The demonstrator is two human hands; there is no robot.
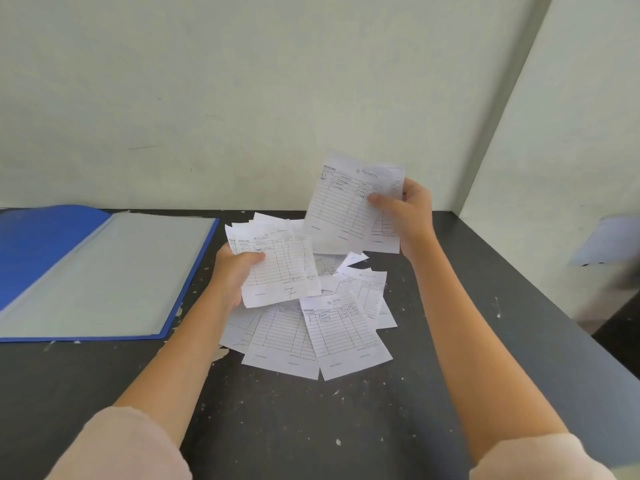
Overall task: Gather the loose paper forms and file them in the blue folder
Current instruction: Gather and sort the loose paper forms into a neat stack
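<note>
A blue folder lies open at the left of the dark table, its clear inner sleeve facing up. Several white ruled paper forms lie in a loose overlapping heap at the table's middle. My left hand grips a small bunch of forms by their left edge, just above the heap. Raised above the back of the heap, my right hand pinches another few forms by their right edge and holds them upright.
The dark table is speckled with chipped paint. A pale wall runs along its back edge and a white panel closes the right side. The table's right edge drops off past a blurred pale object.
</note>
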